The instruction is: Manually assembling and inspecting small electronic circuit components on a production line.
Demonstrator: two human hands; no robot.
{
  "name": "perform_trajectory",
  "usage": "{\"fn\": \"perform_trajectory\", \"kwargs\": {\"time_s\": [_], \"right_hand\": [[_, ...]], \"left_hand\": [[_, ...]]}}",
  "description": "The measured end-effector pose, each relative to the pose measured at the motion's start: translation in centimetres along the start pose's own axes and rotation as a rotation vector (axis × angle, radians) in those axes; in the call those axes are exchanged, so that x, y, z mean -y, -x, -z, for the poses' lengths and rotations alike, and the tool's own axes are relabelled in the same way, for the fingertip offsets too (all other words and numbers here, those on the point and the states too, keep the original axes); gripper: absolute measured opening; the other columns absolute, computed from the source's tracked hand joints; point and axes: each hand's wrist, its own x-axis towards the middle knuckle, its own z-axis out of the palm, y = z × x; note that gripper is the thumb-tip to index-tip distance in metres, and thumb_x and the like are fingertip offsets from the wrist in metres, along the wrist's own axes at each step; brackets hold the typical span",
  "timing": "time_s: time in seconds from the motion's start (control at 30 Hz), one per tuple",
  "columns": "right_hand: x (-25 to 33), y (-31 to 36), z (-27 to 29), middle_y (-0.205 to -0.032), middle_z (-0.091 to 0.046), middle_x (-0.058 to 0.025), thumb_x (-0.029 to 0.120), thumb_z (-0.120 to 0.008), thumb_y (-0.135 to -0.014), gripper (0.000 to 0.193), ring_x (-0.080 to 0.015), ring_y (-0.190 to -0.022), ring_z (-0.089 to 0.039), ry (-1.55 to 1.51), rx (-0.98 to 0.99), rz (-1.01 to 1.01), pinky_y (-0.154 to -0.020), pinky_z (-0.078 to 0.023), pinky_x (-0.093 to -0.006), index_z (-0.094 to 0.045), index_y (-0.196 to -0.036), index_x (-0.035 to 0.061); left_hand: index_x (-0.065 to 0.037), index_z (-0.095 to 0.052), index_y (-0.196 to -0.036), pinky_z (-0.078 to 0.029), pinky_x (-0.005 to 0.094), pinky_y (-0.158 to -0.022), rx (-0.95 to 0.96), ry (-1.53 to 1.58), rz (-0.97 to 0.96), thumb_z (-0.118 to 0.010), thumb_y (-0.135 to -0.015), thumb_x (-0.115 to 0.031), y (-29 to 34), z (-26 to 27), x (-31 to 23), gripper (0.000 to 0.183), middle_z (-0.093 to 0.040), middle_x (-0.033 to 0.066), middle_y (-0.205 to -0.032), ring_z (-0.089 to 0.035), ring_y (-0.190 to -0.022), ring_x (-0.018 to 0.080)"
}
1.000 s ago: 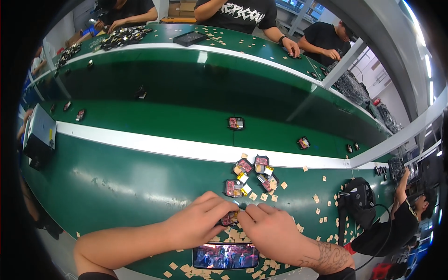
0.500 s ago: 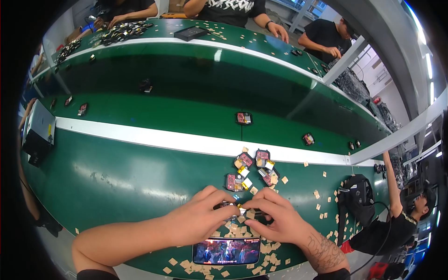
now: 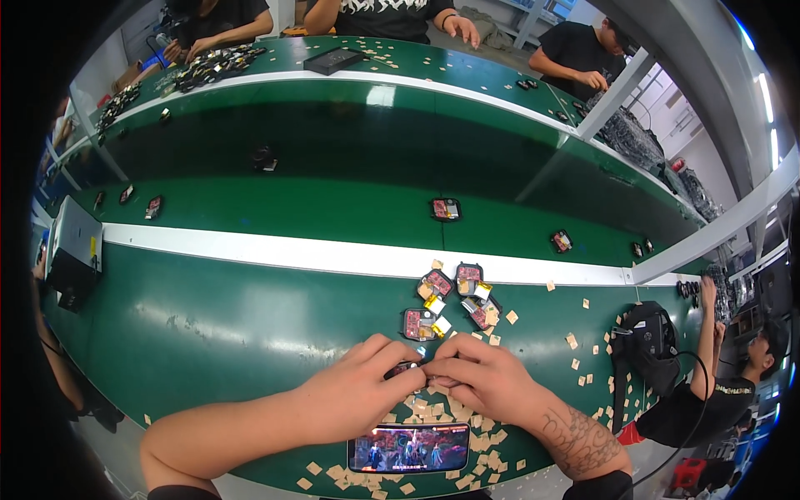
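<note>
Grey box: at the far left of my view I have a grey box [image 3: 77, 246], standing on the near green bench [image 3: 208, 325] by the white rail [image 3: 250, 245].
Strip behind the rail: several small units [image 3: 153, 207] with red faces lie spaced out along the green strip [image 3: 333, 208], more of them toward the right.
Far bench: I see a heap of black and yellowish parts [image 3: 217, 68], then a flat black tray [image 3: 333, 60] to its right.
Left hand: my left hand [image 3: 362, 383] has its thumb and fingers closed around a small dark case [image 3: 403, 367].
Dark case: it sits above the near bench between the two hands, mostly hidden by fingers.
Phone: a phone [image 3: 408, 450] with a lit, colourful screen lies below the hands.
Beige squares: many beige squares [image 3: 429, 410] lie scattered around the phone and under the hands.
Open cases: four open black cases [image 3: 418, 323] with red boards sit clustered beyond the hands, silver-and-yellow packs [image 3: 442, 327] beside or on them.
Right hand: my right hand [image 3: 483, 379] is bent inward, fingertips bunched beside the left's; I cannot tell whether they grip anything.
Backpack: a black backpack [image 3: 650, 337] rests on the bench.
Far right: a co-worker [image 3: 721, 400] in black raises an arm toward black parts [image 3: 687, 289].
</note>
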Motion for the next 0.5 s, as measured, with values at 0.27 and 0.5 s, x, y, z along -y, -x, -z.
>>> {"fn": "perform_trajectory", "kwargs": {"time_s": [0.27,0.5], "right_hand": [[0.8,-0.5,0.1,-0.1,-0.072,-0.0093,0.004,-0.076,-0.094,0.029,-0.0236,-0.091,-0.076,-0.206,0.018,-0.202,-0.075,-0.063,-0.0334,-0.07,-0.122,0.0077],[0.9,-0.5,1.1,-0.098,-0.073,-0.0083,-0.003,-0.074,-0.095,0.028,-0.0102,-0.088,-0.072,-0.354,0.054,-0.255,-0.072,-0.058,-0.0247,-0.072,-0.122,0.0034]], "left_hand": [[-0.006,-0.059,-0.124,-0.053,0.0445,-0.1,-0.06,0.062,0.009,-0.075,-0.089,-0.005,0.3,0.1,0.1,0.039,-0.057,0.0138,-0.129,-0.056,-0.118,0.0364],[-0.005,-0.064,-0.124,-0.056,0.0415,-0.1,-0.082,-0.05,-0.072,-0.075,-0.087,-0.007,0.9,-0.1,0.6,0.038,-0.061,0.0148,-0.131,-0.059,-0.121,0.034]]}}
